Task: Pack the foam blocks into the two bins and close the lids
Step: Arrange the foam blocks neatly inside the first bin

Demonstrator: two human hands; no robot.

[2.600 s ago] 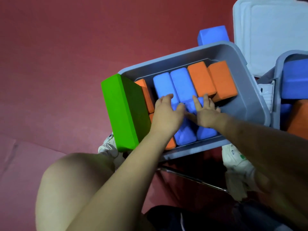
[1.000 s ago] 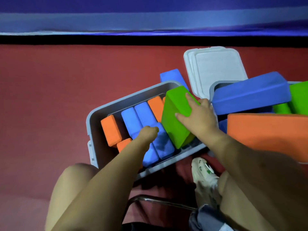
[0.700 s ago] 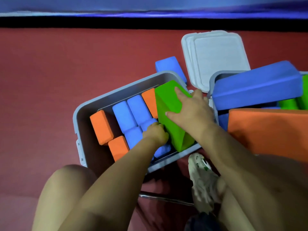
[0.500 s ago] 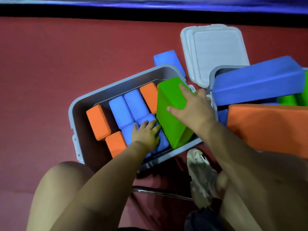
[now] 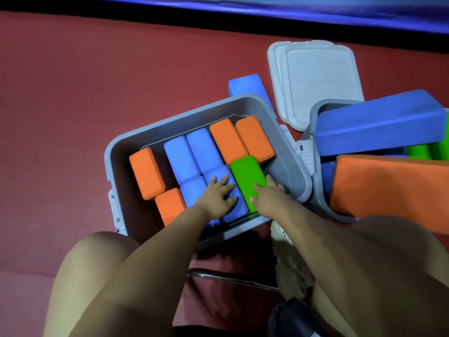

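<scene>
A grey bin (image 5: 116, 152) on the red floor holds several orange and blue foam blocks standing on end. A green block (image 5: 246, 175) is slotted among them at the bin's near right. My left hand (image 5: 217, 197) lies flat with spread fingers on the near blue blocks (image 5: 233, 205). My right hand (image 5: 269, 194) rests on the near end of the green block, fingers straight. A second grey bin (image 5: 315, 190) at the right is overfilled with a large blue block (image 5: 379, 122), a large orange block (image 5: 388, 188) and green blocks (image 5: 425, 150).
Stacked white lids (image 5: 315, 76) lie on the floor behind the bins. A loose blue block (image 5: 247, 87) sits behind the left bin. My bare knees, shoes and a metal chair bar (image 5: 230, 278) are below the bins. A dark wall runs along the top.
The green block, held tilted above the bin by my right hand, has gone down into the gap beside the blue blocks. My left hand stayed spread on the blue blocks.
</scene>
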